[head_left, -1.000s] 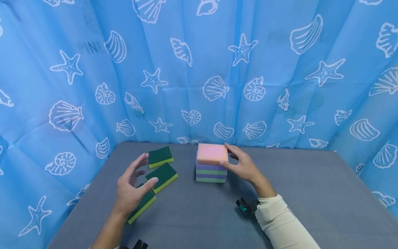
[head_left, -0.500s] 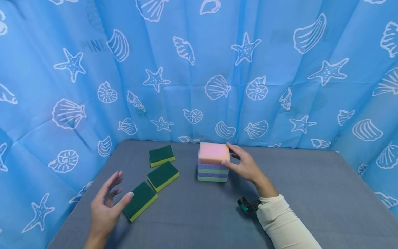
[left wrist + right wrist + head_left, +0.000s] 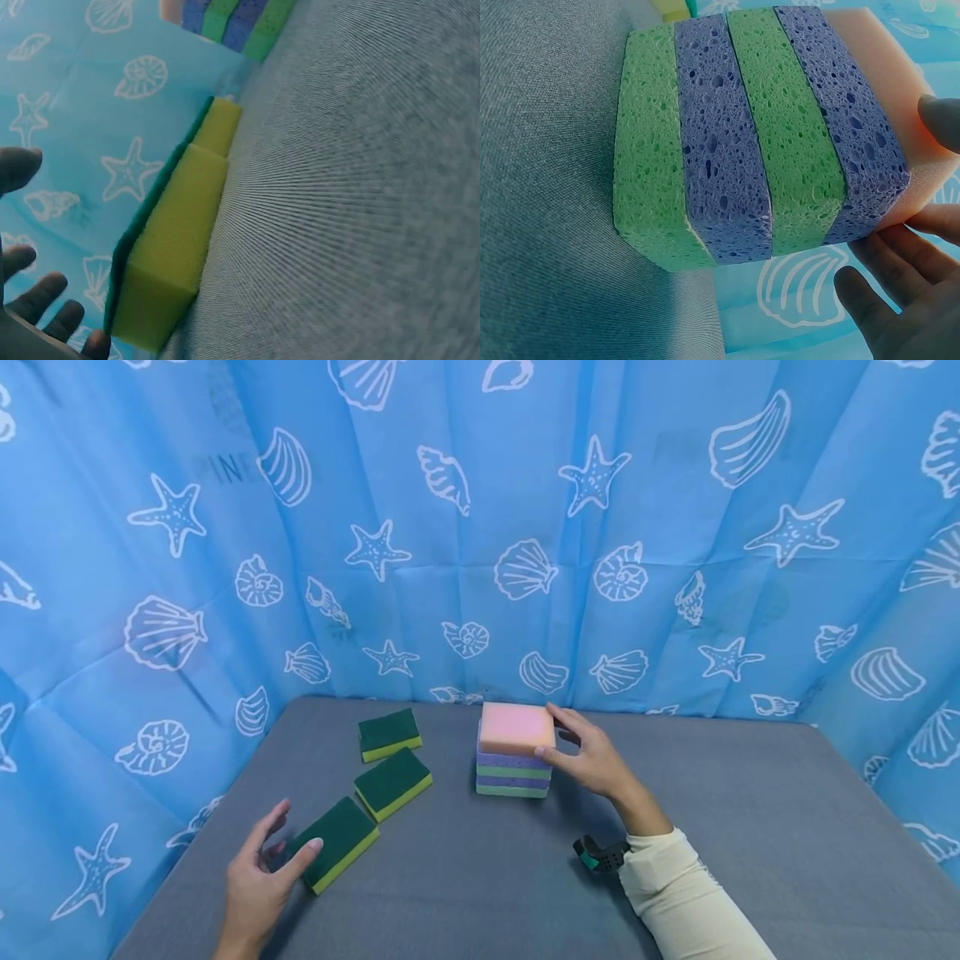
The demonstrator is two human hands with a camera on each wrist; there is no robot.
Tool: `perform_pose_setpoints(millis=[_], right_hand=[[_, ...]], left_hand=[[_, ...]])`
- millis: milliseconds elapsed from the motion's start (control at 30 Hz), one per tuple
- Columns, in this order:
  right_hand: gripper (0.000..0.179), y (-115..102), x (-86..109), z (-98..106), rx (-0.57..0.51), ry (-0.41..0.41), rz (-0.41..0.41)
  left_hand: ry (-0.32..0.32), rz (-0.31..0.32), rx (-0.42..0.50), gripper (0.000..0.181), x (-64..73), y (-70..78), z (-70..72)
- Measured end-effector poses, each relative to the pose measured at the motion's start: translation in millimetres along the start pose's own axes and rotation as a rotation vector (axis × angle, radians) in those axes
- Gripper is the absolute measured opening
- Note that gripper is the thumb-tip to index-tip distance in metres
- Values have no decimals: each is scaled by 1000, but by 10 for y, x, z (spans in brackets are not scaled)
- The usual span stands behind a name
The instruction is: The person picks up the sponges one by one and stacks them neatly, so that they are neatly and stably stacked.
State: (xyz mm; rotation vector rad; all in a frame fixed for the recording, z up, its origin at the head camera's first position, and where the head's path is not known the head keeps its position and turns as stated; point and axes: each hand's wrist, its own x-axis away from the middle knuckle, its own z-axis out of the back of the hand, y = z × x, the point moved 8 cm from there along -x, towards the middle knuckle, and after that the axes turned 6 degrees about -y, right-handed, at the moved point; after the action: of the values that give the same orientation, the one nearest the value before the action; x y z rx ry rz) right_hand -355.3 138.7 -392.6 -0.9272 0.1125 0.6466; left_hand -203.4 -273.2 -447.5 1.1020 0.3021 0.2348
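Observation:
A stack of sponges stands near the table's back edge. Its top is a peach sponge [image 3: 517, 727], above alternating purple sponges [image 3: 720, 135] and green sponges [image 3: 651, 142]. My right hand [image 3: 588, 760] pinches the peach sponge at its right end, thumb on the near face and fingers behind. On the left, my left hand [image 3: 258, 877] is spread beside the nearest green-and-yellow scouring sponge [image 3: 341, 843]. Its thumb tip overlaps that sponge's left side in the head view; contact is unclear. In the left wrist view the fingers [image 3: 49, 296] hold nothing.
Two more scouring sponges, a middle one [image 3: 393, 783] and a far one [image 3: 390, 733], lie in a slanting row behind the nearest. A grey cloth covers the table [image 3: 480, 877]. A blue shell-print curtain [image 3: 480, 527] hangs along the back and sides.
My left hand has drawn back left and toward me, from over the scouring sponges to beside the nearest one, lowering lately. My right hand stays at the peach sponge.

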Motion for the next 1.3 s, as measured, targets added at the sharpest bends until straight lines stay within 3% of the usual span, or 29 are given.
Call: perform_pose_setpoints(millis=[233,367,567,867,1000,1167,1300], right_hand=[[73,3,2,3,-12,-9,-2],[72,9,-11,9,-17,-7,-1],[71,3,-12,13,-18,-8,1],[74,4,-3,14,-6,-2,-10],[75,4,-3,10,-6,-4,-11],[75,9,-1,7,2,2,-5],[75,7,-6,4,11,7,-12]], left_hand=[[-145,162,-84,89,-11,-156,-88],[-229,216,-115,97,3,-226,-157],[-276,230,-143,97,11,-291,-193],[-337,224,-321,96,-18,-308,-206],[-328,220,-321,94,-15,-295,-164],[-256,210,-289,93,6,-254,-62],[-192,166,-237,92,27,-173,-7]])
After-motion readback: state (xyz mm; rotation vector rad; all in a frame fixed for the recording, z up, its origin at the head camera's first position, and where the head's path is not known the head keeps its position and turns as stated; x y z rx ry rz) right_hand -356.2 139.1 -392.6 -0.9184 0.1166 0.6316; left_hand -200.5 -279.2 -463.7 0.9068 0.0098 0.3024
